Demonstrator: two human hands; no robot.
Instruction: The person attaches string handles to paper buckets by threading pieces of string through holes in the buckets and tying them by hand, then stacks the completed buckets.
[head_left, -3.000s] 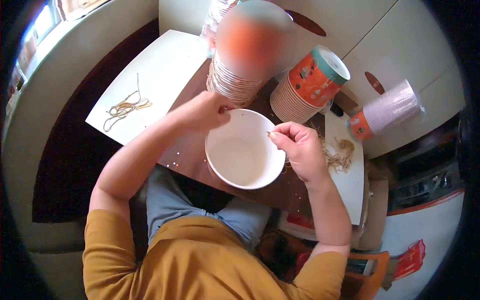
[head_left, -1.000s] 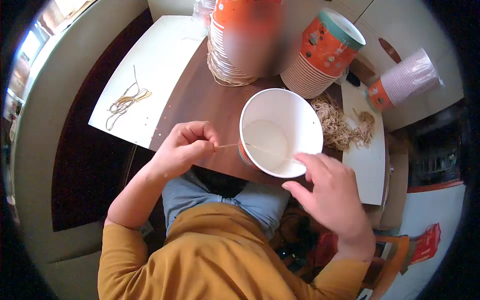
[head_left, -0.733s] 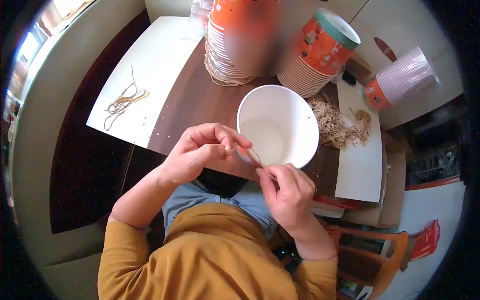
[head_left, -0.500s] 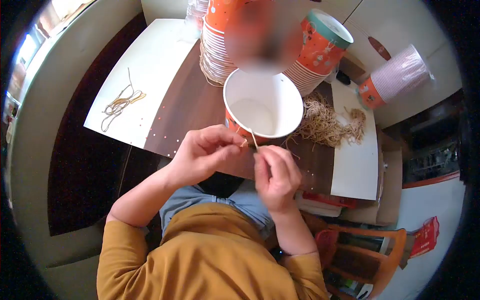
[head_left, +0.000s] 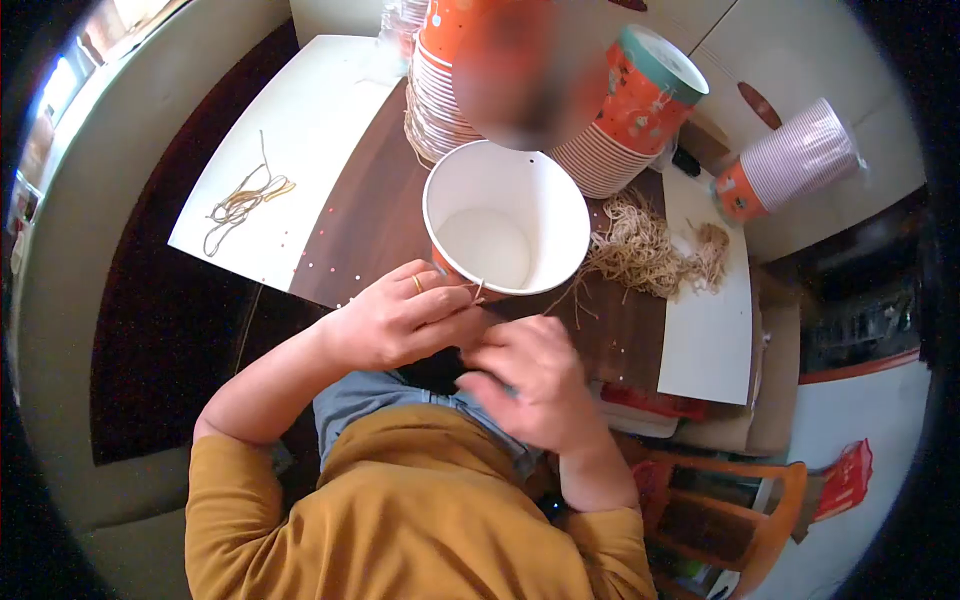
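Note:
A large paper bucket [head_left: 500,215], white inside and orange outside, stands at the table's near edge with its mouth towards me. A thin cord [head_left: 479,288] shows at its near rim, where my left hand [head_left: 405,318] is closed in a pinch on it. Just right of and below those fingers is my right hand [head_left: 530,375], its thumb spread away from its fingers and slightly blurred. Its fingertips are partly hidden near the left hand, and I see nothing held in it.
Beyond the bucket stand stacks of orange paper buckets [head_left: 650,95], one topped with a green rim. A tangled pile of beige cords [head_left: 635,245] lies to the right. Several loose cords [head_left: 240,207] lie at left. A wrapped bucket stack [head_left: 795,155] leans far right, above a wooden chair [head_left: 725,475].
The bucket has shifted left and slightly nearer. My right hand has moved down, its thumb now apart from the fingers instead of pinching the cord. My left hand now pinches at the rim.

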